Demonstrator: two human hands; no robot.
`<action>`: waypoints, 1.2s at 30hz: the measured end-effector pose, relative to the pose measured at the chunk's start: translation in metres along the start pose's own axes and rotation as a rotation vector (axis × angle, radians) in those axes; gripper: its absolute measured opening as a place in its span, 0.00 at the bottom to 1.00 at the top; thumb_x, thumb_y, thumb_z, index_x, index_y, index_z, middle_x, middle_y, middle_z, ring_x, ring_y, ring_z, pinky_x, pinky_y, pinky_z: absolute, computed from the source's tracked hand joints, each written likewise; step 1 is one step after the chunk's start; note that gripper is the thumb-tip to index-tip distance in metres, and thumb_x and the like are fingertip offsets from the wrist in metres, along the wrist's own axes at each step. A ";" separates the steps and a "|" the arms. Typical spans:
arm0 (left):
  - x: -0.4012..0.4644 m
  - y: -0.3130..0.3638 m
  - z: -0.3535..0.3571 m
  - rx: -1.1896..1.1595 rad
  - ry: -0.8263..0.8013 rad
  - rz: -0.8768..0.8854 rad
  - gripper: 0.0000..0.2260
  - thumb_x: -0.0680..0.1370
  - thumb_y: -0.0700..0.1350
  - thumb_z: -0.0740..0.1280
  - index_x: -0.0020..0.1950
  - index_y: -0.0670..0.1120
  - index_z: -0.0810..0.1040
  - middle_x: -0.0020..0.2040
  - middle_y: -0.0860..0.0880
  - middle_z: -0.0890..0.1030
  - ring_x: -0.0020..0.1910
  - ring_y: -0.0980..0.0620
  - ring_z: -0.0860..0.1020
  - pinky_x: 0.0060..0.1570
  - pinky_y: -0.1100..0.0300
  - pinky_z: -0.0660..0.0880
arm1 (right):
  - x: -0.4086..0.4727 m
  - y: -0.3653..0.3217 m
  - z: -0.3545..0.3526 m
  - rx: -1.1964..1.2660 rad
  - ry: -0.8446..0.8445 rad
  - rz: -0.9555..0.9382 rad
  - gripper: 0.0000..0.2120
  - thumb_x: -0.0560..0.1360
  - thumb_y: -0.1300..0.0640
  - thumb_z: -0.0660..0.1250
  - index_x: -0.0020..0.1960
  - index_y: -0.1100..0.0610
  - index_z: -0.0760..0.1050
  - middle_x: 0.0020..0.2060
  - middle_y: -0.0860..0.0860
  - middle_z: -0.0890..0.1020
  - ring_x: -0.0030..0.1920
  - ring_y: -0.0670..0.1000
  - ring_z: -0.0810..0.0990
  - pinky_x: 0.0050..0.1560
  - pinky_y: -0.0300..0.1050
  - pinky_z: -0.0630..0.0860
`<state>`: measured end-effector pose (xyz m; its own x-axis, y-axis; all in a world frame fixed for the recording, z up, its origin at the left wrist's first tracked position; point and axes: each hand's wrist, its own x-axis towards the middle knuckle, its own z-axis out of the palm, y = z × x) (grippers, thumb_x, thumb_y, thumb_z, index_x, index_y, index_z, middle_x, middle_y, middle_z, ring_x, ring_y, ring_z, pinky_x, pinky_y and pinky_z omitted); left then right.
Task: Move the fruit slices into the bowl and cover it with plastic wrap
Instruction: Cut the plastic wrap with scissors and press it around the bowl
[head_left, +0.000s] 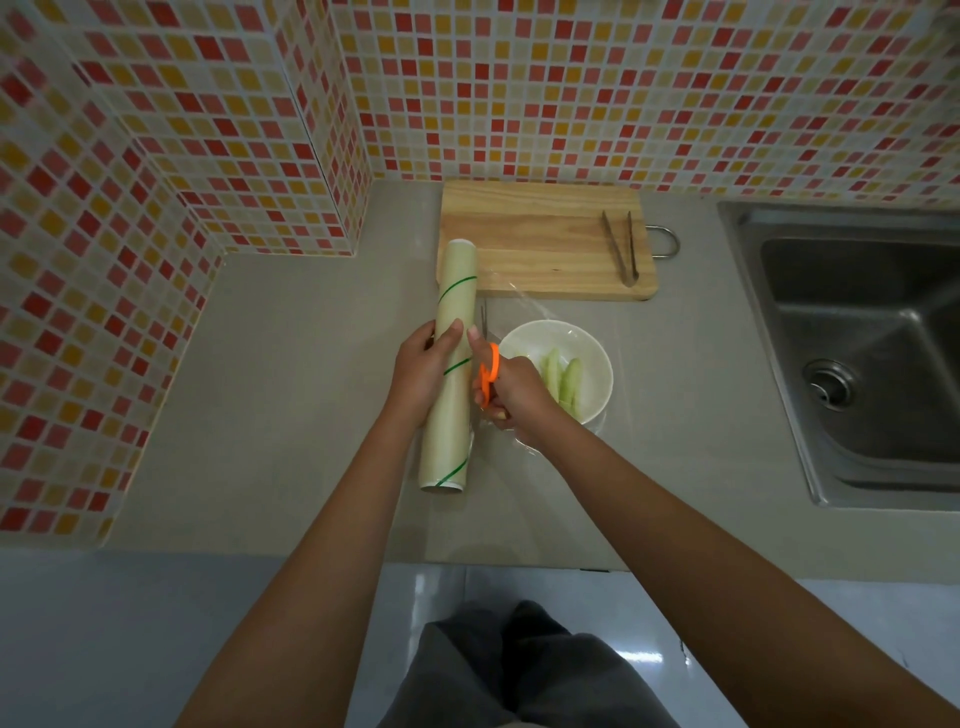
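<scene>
A white bowl (589, 348) on the grey counter holds several pale green fruit slices (563, 376). A clear sheet of plastic wrap (524, 301) stretches from the roll over the bowl. The long roll of plastic wrap (452, 291), pale with green stripes, lies left of the bowl. My left hand (423, 366) grips the roll's middle. My right hand (511, 395) holds orange-handled scissors (488, 374), whose blades point away from me along the gap between roll and bowl.
A wooden cutting board (530, 234) lies behind the bowl with metal tongs (621, 249) on its right part. A steel sink (857, 343) is set in the counter at the right. Tiled walls stand at the left and back.
</scene>
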<state>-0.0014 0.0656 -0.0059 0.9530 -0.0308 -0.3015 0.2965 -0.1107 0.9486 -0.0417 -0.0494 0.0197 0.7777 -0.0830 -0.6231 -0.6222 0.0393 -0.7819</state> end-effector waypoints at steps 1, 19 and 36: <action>0.000 0.000 0.000 0.000 0.001 0.001 0.10 0.80 0.50 0.64 0.49 0.44 0.80 0.40 0.47 0.81 0.38 0.50 0.79 0.41 0.56 0.75 | 0.001 -0.001 0.000 0.013 -0.006 -0.010 0.30 0.71 0.32 0.63 0.28 0.58 0.68 0.18 0.49 0.71 0.16 0.46 0.61 0.20 0.31 0.57; -0.001 0.003 0.001 -0.032 -0.016 0.003 0.10 0.79 0.50 0.65 0.50 0.45 0.81 0.42 0.44 0.83 0.41 0.46 0.80 0.46 0.48 0.77 | 0.025 -0.029 -0.007 0.000 -0.055 -0.036 0.30 0.71 0.31 0.62 0.29 0.57 0.67 0.21 0.51 0.71 0.19 0.47 0.61 0.21 0.33 0.57; -0.006 0.007 0.000 -0.036 -0.018 0.021 0.10 0.80 0.49 0.64 0.54 0.46 0.81 0.46 0.43 0.84 0.41 0.48 0.81 0.44 0.52 0.78 | 0.050 -0.051 -0.009 0.001 -0.046 -0.067 0.27 0.71 0.33 0.65 0.30 0.56 0.68 0.25 0.53 0.72 0.19 0.47 0.60 0.20 0.32 0.55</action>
<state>-0.0049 0.0655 0.0022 0.9579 -0.0510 -0.2827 0.2787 -0.0735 0.9576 0.0285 -0.0644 0.0285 0.8212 -0.0393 -0.5693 -0.5682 0.0364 -0.8221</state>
